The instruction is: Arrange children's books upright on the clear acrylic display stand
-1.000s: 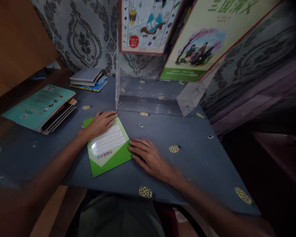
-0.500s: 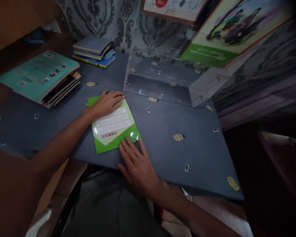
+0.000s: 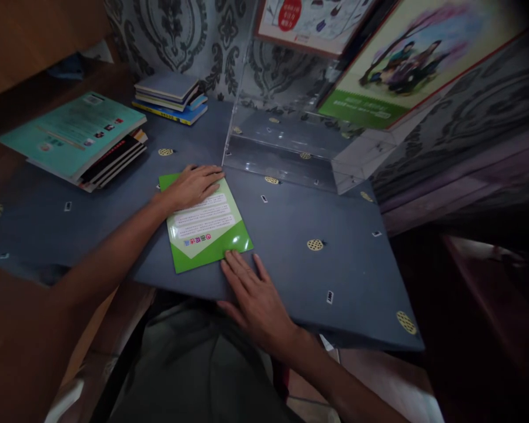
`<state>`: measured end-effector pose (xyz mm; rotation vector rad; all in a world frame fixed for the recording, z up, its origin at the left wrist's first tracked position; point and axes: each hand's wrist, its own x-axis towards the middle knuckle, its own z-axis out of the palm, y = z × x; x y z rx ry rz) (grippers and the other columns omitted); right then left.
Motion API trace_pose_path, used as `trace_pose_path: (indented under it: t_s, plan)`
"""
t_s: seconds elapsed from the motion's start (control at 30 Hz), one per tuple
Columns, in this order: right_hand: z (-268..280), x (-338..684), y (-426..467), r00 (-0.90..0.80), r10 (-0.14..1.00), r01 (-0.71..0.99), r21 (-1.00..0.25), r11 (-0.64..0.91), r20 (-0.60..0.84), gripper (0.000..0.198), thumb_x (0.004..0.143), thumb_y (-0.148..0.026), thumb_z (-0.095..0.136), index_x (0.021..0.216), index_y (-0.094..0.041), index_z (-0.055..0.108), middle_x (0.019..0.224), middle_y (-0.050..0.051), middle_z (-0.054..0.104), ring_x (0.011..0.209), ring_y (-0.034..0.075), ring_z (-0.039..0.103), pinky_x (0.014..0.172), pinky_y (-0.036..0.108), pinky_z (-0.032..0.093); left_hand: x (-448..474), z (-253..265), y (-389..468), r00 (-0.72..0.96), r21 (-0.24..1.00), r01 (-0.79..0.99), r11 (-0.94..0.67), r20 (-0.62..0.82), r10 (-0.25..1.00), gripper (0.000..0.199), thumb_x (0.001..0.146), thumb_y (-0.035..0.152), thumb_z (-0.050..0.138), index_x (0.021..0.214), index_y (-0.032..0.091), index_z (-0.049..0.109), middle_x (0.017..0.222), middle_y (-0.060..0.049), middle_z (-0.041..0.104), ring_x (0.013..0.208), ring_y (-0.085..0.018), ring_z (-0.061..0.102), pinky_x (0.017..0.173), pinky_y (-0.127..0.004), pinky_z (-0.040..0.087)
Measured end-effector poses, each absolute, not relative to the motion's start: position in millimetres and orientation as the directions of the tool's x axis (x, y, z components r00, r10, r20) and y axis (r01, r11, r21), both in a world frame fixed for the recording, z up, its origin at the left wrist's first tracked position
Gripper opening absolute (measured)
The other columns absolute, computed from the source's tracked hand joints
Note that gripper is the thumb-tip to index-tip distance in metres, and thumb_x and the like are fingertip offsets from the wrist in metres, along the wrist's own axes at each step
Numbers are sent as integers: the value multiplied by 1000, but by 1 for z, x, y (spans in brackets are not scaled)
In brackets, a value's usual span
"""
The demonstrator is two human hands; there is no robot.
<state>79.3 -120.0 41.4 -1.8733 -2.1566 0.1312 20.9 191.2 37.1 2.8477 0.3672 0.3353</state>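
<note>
A thin green and white book [image 3: 205, 226] lies flat on the table, its printed text upside down to me. My left hand [image 3: 196, 187] rests across its far part with the fingers stretched out flat. At the book's near right corner is my right hand [image 3: 255, 296], fingers extended, the fingertips at the book's near edge and the palm over the table. Neither hand is wrapped round anything. Part of the book's far side is covered by my left hand.
A stack of books with a teal one on top [image 3: 77, 132] stands at the left, and a smaller stack [image 3: 170, 97] behind it. A clear acrylic rack [image 3: 286, 155] at the back holds upright books [image 3: 397, 67]. The patterned tablecloth [image 3: 348, 264] reaches the near edge.
My right hand has slid slightly right and toward me, off most of the book's near edge. My left hand and the book keep their places; the view has shifted a little.
</note>
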Motion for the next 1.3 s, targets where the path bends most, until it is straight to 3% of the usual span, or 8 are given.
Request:
trace_pose_path:
  t_s: [0.23, 0.4, 0.6, 0.73, 0.87, 0.97, 1.1, 1.3]
  plan:
    - [42, 103, -129, -1, 988, 957, -287, 46, 156, 51, 103, -38, 48, 149, -15, 47, 153, 17, 50, 146, 31, 44, 117, 66, 36, -8, 44, 170, 933, 166, 243, -956, 230, 277, 46, 105, 33, 31, 136, 18, 61, 147, -17, 56, 138, -32, 49, 112, -56, 34]
    - [38, 107, -119, 21, 982, 954, -296, 37, 189, 49, 104, -37, 47, 148, -17, 49, 152, 16, 53, 148, 32, 40, 118, 64, 37, -66, 35, 153, 866, 137, 409, -902, 253, 431, 54, 103, 49, 35, 144, 21, 54, 156, -17, 46, 147, -38, 37, 114, -61, 33]
    - [39, 107, -119, -6, 980, 967, -247, 56, 200, 64, 96, -54, 58, 147, -17, 49, 146, 18, 55, 146, 39, 40, 117, 64, 38, -104, 38, 127, 867, 51, 458, -887, 194, 459, 64, 102, 60, 32, 149, 21, 50, 155, -20, 46, 147, -40, 37, 115, -59, 33]
    - [35, 103, -140, -46, 971, 974, -206, 96, 235, 75, 88, -59, 68, 149, -20, 47, 144, 19, 53, 143, 42, 40, 113, 69, 39, -133, 36, 101, 925, 49, 331, -942, 181, 335, 77, 92, 74, 42, 156, 31, 38, 164, -17, 32, 151, -45, 27, 116, -65, 28]
    - [27, 96, -159, 1, 955, 971, -229, 69, 295, 65, 90, -35, 70, 149, -19, 45, 139, 19, 53, 139, 40, 41, 110, 65, 44, -161, 37, 72, 975, 60, 163, -985, 146, 170, 100, 80, 80, 56, 162, 36, 20, 169, -13, 21, 154, -47, 16, 118, -70, 22]
    - [25, 92, -162, 71, 938, 960, -278, 27, 340, 58, 91, -20, 65, 146, -20, 48, 137, 19, 53, 134, 38, 44, 105, 62, 50, -168, 38, 54, 964, 17, 202, -979, 173, 202, 77, 94, 52, 59, 161, 39, 22, 166, -9, 31, 154, -42, 22, 119, -67, 25]
    - [31, 96, -158, 114, 928, 925, -378, 31, 355, 48, 94, -24, 62, 142, -23, 53, 137, 19, 55, 126, 36, 51, 96, 59, 55, -166, 42, 47, 940, 32, 204, -978, 274, 205, 58, 101, 25, 50, 156, 39, 36, 152, -3, 55, 146, -33, 42, 115, -58, 40]
    - [50, 118, -148, 184, 929, 695, -711, 109, 322, 30, 99, -26, 56, 127, -24, 66, 126, 13, 67, 116, 27, 64, 97, 49, 56, -145, 80, 47, 857, 371, 127, -920, 426, 290, 26, 102, 31, 50, 118, 25, 70, 104, -4, 78, 93, -19, 74, 80, -29, 57]
